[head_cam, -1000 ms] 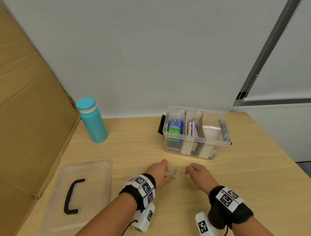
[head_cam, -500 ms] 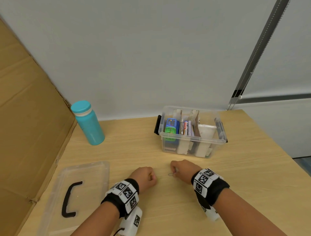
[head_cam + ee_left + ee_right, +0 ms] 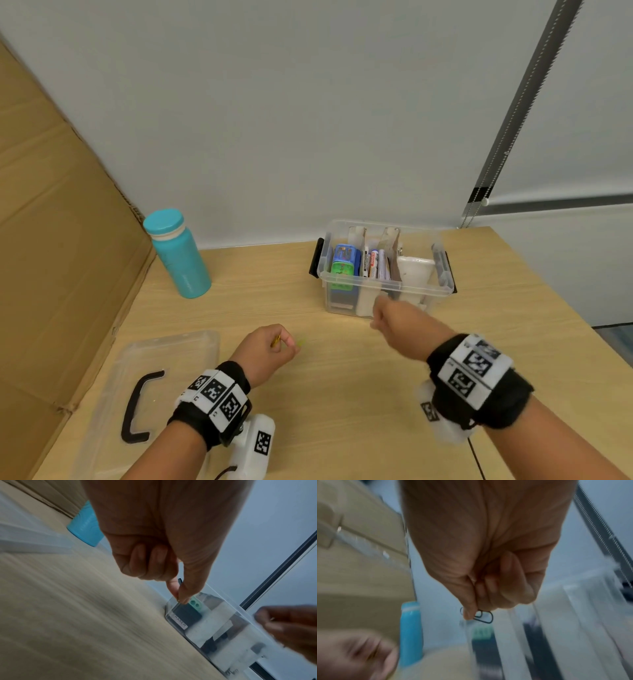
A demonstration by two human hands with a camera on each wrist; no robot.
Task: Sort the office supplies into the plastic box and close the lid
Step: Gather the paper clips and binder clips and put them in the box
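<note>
The clear plastic box (image 3: pixel 387 283) stands open at the back of the table, with cardboard dividers, a blue and green item and pens inside. Its clear lid (image 3: pixel 191 346) with a black handle lies flat at the near left. My right hand (image 3: pixel 377 318), blurred, hovers at the box's front wall. In the right wrist view my right hand (image 3: pixel 471 613) pinches a dark wire paper clip (image 3: pixel 485 616) between thumb and forefinger. My left hand (image 3: pixel 286 344) is curled over the table and pinches a small yellow item (image 3: pixel 276 341). A small yellow-green bit (image 3: pixel 300 342) lies just right of it.
A teal bottle (image 3: pixel 180 255) stands at the back left. A large cardboard sheet (image 3: pixel 51 240) leans along the left side. The wooden table (image 3: pixel 342 394) ends at the right, where a wall and a blind cord (image 3: pixel 496 161) run.
My right hand took the paper clip off the table and carried it up to the box front. My left hand drew back to the left with its fingers curled.
</note>
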